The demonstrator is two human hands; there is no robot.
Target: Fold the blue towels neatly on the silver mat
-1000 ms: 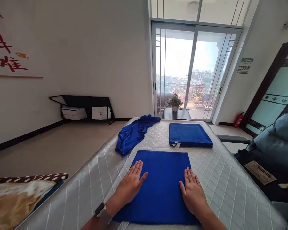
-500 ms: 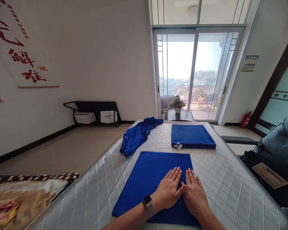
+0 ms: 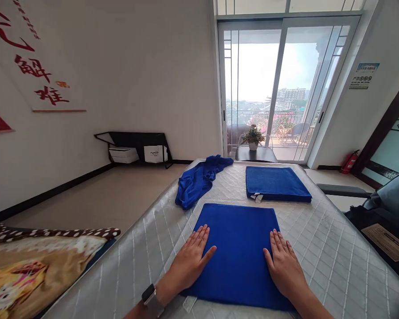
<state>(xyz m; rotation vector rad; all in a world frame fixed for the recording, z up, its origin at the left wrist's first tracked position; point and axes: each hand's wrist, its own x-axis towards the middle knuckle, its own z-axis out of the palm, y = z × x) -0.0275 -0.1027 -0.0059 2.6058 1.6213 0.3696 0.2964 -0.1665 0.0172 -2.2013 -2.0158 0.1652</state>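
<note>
A smooth blue towel (image 3: 237, 252), laid out as a flat rectangle, lies before me on the quilted silver mattress (image 3: 332, 248). On its left edge rests my left hand (image 3: 191, 259), palm down with fingers stretched out and thumb apart; a watch is on that wrist. At the right edge my right hand (image 3: 282, 261) lies flat in the same way. A white tag shows under the near left corner. Farther back sits a stack of folded blue towels (image 3: 275, 182) with white labels at its front. To its left is a crumpled blue towel (image 3: 199, 181).
A patterned blanket (image 3: 53, 266) lies at the lower left. By the sliding glass door (image 3: 282, 88), a potted plant (image 3: 253, 138) stands on a dark chair. A black rack (image 3: 136, 148) holds white boxes at the wall. To the right are a fire extinguisher (image 3: 350, 162) and dark bags.
My hands have moved apart, from close together on the towel's right half to its opposite edges. The view has shifted slightly, and the near left tag has come into sight.
</note>
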